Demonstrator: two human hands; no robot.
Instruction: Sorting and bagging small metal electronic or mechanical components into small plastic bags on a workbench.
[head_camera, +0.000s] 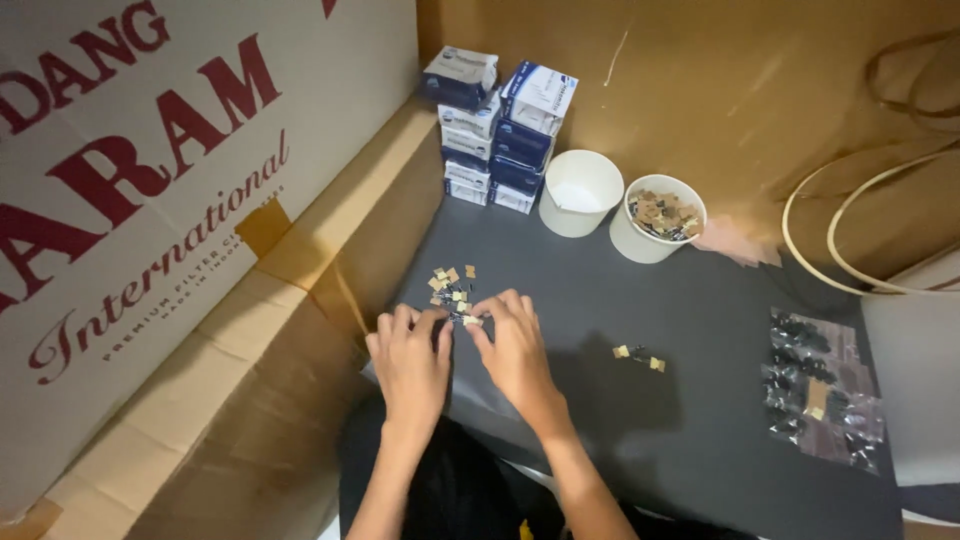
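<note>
Both hands meet over the near edge of the dark mat (620, 300). My left hand (410, 360) and right hand (515, 345) have fingertips pinched together on one small part (468, 320), tan with a dark bit on it, held just above the mat so I can work it with both thumbs. The fingers are curled in close, not spread; what exactly they do to the part is too small to tell.

Just beyond my fingers lies a little heap of the same tan pieces (450, 282), kept within easy reach so I need not stretch. To my right, apart from the heap, sits a lone pair of pieces (638, 354), set aside from the rest. Farther right, near the mat's edge, clear bags (815, 390) of dark parts lie flat.

At the back of the mat stand two white cups: one (578, 192) looks empty, the other (657, 217) is full of tan pieces, likely the stock. Behind them a stack of blue and white boxes (500, 125) leans into the corner. A big printed carton (150, 200) walls off my left.
</note>
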